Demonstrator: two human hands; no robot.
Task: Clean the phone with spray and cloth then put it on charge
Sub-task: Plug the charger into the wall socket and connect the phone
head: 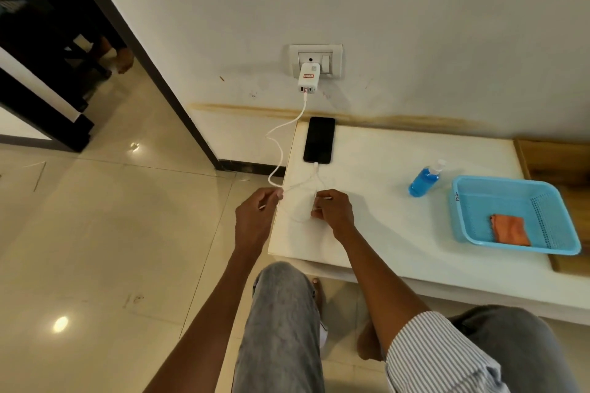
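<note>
**Phone plugged in, slack cable in both hands**

The black slab phone (319, 140) lies flat, screen up, at the far left corner of the white bench (399, 233), close to the wall. A thin white charging cable (277, 150) is plugged into its near end and runs back to the white adapter (308, 78) in the wall socket (316, 59).

The main risk seems to be a tug. Both hands hold loops of the slack, so a sharp pull could drag the phone toward the bench edge or unseat the plug at either end. The section hanging off the bench's left side could also snag on a knee.

The left hand (255, 217) hovers just off the bench's left edge, fingers curled and pinching the cable at its fingertips. The right hand (333, 209) rests low over the bench, knuckles up, fingers curled round another loop.

The blue liquid spray bottle (424, 180) stands near the light blue plastic basket (510, 217), which holds the folded orange cloth (509, 230).
</note>
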